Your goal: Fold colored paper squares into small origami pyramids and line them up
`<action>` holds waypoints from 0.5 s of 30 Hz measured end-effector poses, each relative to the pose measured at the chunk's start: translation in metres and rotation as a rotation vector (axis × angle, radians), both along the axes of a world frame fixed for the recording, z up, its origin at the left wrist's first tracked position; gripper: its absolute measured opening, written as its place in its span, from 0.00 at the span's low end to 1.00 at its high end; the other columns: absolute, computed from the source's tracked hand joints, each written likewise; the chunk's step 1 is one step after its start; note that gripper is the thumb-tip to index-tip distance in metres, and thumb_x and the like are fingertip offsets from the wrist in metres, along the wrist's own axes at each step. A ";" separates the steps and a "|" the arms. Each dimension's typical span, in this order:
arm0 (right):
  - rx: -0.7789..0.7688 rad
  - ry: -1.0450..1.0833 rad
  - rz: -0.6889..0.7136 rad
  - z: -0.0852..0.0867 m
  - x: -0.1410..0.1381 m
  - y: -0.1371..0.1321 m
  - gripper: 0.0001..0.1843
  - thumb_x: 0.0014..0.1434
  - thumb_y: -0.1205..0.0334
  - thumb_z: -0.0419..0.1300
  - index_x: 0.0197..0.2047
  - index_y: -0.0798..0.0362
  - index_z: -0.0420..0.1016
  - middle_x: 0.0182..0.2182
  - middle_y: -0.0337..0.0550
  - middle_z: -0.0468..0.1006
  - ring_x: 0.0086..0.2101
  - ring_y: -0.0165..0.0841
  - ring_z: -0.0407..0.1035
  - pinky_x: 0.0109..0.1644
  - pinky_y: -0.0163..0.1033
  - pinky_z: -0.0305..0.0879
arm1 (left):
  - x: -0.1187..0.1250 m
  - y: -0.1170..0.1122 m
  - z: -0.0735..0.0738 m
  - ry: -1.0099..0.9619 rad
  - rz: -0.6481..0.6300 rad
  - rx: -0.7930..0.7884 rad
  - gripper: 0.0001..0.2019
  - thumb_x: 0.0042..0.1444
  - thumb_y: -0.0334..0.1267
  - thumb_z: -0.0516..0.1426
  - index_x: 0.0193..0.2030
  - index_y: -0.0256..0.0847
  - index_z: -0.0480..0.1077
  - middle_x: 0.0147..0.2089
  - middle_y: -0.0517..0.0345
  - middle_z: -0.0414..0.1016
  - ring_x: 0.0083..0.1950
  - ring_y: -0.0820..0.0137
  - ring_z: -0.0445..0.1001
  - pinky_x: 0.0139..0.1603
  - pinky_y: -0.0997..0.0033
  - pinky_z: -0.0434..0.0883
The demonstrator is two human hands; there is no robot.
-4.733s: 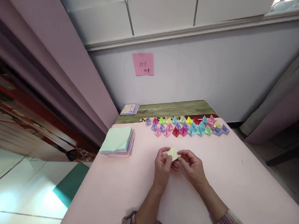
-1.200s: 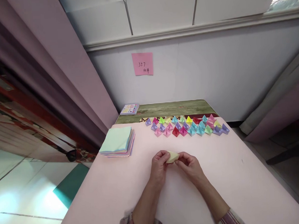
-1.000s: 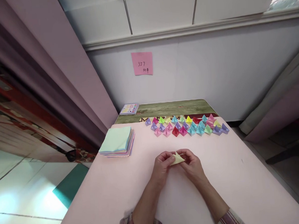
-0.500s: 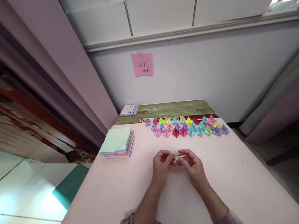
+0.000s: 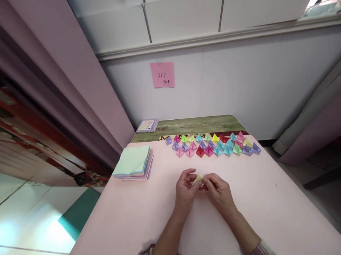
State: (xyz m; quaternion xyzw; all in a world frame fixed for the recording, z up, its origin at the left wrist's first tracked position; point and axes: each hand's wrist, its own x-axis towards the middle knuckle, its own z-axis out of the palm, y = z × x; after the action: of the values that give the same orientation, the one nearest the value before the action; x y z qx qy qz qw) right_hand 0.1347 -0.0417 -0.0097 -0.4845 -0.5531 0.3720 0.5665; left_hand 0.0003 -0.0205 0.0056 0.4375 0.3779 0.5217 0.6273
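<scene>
Between my two hands is a small folded piece of pale yellow paper (image 5: 198, 178), partly covered by fingers. My left hand (image 5: 186, 186) grips its left side with thumb and fingers, the index finger lifted a little off it. On the other side, my right hand (image 5: 218, 187) pinches the paper's edge between thumb and fingertips. Beyond the hands stand several folded paper boats (image 5: 208, 151) in rows, in pink, purple, blue, green, yellow and red. A stack of square coloured paper (image 5: 133, 160), pale green on top, lies to the left.
The pink tabletop (image 5: 168, 203) meets a wall at its far end, past a green wood-patterned strip (image 5: 196, 125). A small printed packet (image 5: 148, 125) lies at the back left corner. A pink note (image 5: 162, 75) is stuck on the wall. Curtains (image 5: 99, 70) hang on the left.
The yellow paper has been turned and now points more upward. My left fingers have loosened and lifted slightly, while my right fingers have moved left, closer to the left thumb.
</scene>
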 end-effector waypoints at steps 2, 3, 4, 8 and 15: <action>0.021 -0.030 -0.006 0.000 -0.001 -0.001 0.11 0.63 0.56 0.57 0.33 0.49 0.76 0.29 0.42 0.74 0.28 0.33 0.71 0.33 0.38 0.68 | 0.000 0.000 0.000 -0.005 0.001 -0.013 0.23 0.47 0.40 0.67 0.50 0.42 0.68 0.35 0.60 0.73 0.31 0.72 0.75 0.33 0.70 0.75; 0.030 -0.048 -0.010 -0.001 -0.002 0.000 0.11 0.63 0.56 0.56 0.33 0.49 0.76 0.29 0.42 0.74 0.28 0.33 0.71 0.33 0.38 0.68 | -0.001 0.000 0.000 -0.005 -0.005 -0.013 0.23 0.47 0.40 0.67 0.50 0.42 0.68 0.35 0.60 0.73 0.31 0.72 0.74 0.33 0.70 0.75; 0.038 -0.066 -0.016 -0.001 -0.002 0.000 0.11 0.64 0.55 0.56 0.33 0.49 0.76 0.29 0.42 0.74 0.28 0.33 0.70 0.33 0.38 0.68 | -0.001 0.000 0.000 -0.001 -0.012 -0.007 0.21 0.48 0.40 0.66 0.49 0.41 0.69 0.35 0.60 0.73 0.31 0.72 0.74 0.32 0.71 0.75; 0.070 -0.143 -0.032 -0.002 0.000 0.002 0.12 0.65 0.55 0.55 0.34 0.50 0.76 0.29 0.42 0.74 0.29 0.33 0.70 0.33 0.37 0.67 | -0.003 0.000 0.001 0.062 -0.061 0.031 0.13 0.50 0.41 0.65 0.38 0.36 0.72 0.33 0.58 0.75 0.29 0.73 0.74 0.32 0.72 0.74; 0.003 -0.099 -0.031 -0.005 -0.001 -0.001 0.10 0.63 0.53 0.57 0.37 0.50 0.73 0.29 0.41 0.76 0.28 0.32 0.71 0.33 0.35 0.68 | -0.003 0.000 0.002 0.081 -0.012 0.003 0.11 0.50 0.41 0.65 0.32 0.36 0.72 0.27 0.59 0.75 0.27 0.73 0.74 0.32 0.72 0.73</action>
State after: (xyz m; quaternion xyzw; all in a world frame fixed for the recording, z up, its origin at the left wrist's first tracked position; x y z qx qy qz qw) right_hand 0.1342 -0.0430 -0.0151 -0.5101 -0.5735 0.3378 0.5448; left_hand -0.0026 -0.0210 0.0076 0.4617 0.3994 0.5004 0.6139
